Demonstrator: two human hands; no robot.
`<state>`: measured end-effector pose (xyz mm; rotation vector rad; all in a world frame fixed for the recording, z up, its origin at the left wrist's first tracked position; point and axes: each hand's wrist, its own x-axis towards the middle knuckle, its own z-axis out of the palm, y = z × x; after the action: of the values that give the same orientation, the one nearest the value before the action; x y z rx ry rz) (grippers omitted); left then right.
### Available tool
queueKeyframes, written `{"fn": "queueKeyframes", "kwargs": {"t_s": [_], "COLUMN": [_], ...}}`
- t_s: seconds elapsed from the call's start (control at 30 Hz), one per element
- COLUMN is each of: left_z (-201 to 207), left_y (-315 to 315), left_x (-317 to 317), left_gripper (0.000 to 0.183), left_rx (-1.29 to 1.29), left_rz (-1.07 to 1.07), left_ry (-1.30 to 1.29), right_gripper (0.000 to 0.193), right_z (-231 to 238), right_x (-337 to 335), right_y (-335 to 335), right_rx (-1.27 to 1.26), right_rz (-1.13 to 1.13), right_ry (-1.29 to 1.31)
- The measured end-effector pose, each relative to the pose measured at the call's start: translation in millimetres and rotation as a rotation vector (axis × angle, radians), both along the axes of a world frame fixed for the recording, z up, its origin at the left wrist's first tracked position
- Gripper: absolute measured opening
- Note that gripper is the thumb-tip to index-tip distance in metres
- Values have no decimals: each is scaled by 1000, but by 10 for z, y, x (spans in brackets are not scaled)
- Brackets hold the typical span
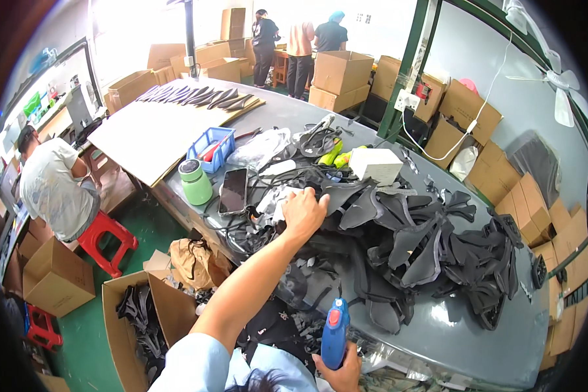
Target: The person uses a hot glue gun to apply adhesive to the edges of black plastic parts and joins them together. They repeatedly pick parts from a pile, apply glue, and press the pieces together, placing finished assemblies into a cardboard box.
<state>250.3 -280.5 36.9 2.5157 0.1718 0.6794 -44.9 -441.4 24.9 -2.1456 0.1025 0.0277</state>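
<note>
My left hand (305, 212) reaches over the table, its fingers curled down among dark pieces and straps. What it holds, if anything, is hidden beneath it. In my right hand (346, 374), at the table's near edge, is a blue handheld power tool (334, 334) with a red button, its narrow tip pointing away from me. A large heap of black, saddle-shaped pieces (424, 251) spreads to the right of my left hand. Just left of that hand lie a black smartphone (233, 191) and a green lidded jar (195, 183).
A blue basket (212, 149) and a white box (375, 165) stand farther back on the grey table (451, 336). Below left, an open carton (127, 333) holds black pieces. One person sits on a red stool (111, 243); several people stand at the back among cartons.
</note>
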Motion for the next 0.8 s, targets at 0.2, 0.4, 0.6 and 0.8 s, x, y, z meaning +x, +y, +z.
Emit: {"fn": "queueKeyframes", "kwargs": {"t_s": [0.2,0.4,0.6,0.8], "left_z": [357,-38,247,889], "left_y": [-188,83,530,1505], "left_x": [324,193,-1047,-2170], "left_gripper": [47,25,23,19], "left_rx": [-183,-1068,-754,-356], "left_rz": [-227,-322,-234,-249], "left_ry": [711,497,-120,-205], "right_gripper": [59,56,49,52], "right_z": [3,-209,-200,29], "right_x": [90,161,151,280], "right_y": [-51,24,-63,102], "right_rx": [126,105,116,320], "right_rz": [-21,75,-51,-61], "right_ry": [86,-231,-241,-253]}}
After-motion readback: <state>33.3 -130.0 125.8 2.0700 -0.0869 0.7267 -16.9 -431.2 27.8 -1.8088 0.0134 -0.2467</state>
